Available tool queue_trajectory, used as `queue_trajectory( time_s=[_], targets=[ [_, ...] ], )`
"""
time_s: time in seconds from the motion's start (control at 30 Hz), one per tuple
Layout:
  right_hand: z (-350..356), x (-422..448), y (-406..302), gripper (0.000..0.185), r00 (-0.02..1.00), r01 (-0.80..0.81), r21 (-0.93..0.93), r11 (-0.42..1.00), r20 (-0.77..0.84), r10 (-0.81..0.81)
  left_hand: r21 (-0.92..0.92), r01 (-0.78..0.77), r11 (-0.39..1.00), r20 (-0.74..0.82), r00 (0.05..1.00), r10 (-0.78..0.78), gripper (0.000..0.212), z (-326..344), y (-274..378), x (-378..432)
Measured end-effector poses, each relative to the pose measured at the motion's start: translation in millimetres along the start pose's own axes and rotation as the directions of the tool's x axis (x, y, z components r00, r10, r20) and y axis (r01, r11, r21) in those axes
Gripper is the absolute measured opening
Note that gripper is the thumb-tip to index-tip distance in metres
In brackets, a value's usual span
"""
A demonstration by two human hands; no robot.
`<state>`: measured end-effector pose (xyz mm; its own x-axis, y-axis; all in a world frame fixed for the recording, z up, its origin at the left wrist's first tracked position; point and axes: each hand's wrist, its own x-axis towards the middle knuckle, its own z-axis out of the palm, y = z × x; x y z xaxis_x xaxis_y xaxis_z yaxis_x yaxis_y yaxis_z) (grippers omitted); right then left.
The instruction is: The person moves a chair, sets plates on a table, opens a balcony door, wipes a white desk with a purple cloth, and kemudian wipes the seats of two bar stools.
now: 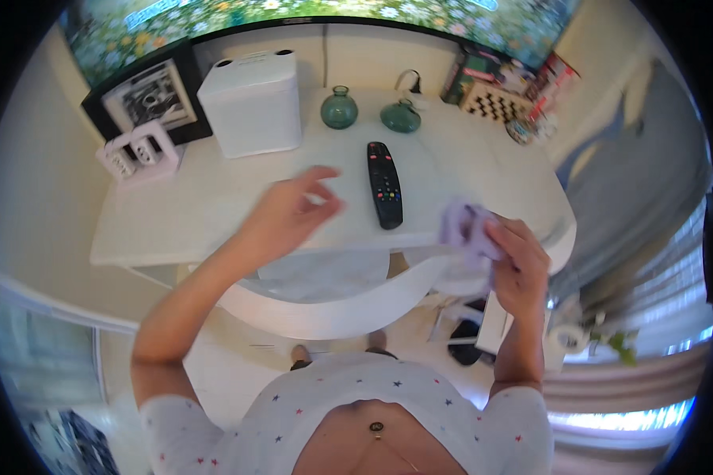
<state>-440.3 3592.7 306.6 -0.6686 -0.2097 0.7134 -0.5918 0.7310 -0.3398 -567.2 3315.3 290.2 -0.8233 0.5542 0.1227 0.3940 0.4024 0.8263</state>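
My right hand [520, 261] grips a crumpled lilac cloth [470, 231] at the front right edge of the white desk [243, 208]. Over the desk's left part, my left hand [291, 211] is raised, slightly blurred, its fingers apart and curled with nothing between them. Between the two hands a black remote control [385, 185] lies on the desktop, buttons up. Behind it stand a round green glass vase [339, 108] and a flatter green glass vase [400, 116].
A white box [252, 104], a framed picture [151, 101] and a pink stand [145, 155] occupy the left. Boxed games [487, 83] and a small ornament [520, 130] stand back right. A television [344, 9] is behind; a white chair's curved back [333, 317] stands before me.
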Motion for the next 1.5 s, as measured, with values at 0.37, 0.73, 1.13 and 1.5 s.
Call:
queue_trajectory(
  time_s=[0.37, 0.73, 1.13, 1.5],
  targets=[
    [-104.1, -37.6, 104.7, 0.043, 0.991, -0.095, -0.125, 0.988, 0.081, 0.105, 0.576, 0.207, 0.791, 0.100, 0.942, -0.320, 0.086, 85.1, 22.1, 88.2],
    [-45.9, 20.6, 135.1, 0.032, 0.913, -0.111, 0.056, 0.992, 0.401, 0.079, 0.582, 0.659, 0.477, -0.470, 0.751, -0.464, 0.080, -82.6, -72.2, -35.6],
    [244.1, 75.2, 63.3, 0.031, 0.853, 0.329, 0.166, 0.930, 0.371, -0.368, 0.580, 0.599, 0.552, -0.565, 0.784, -0.257, 0.068, -121.7, -153.6, -10.1],
    [17.3, -1.8, 265.8, 0.047, 0.767, -0.039, -0.184, 0.982, 0.625, 0.147, 0.299, 0.433, 0.850, -0.641, 0.752, -0.158, 0.049, -72.2, -72.2, -116.6]
  ],
)
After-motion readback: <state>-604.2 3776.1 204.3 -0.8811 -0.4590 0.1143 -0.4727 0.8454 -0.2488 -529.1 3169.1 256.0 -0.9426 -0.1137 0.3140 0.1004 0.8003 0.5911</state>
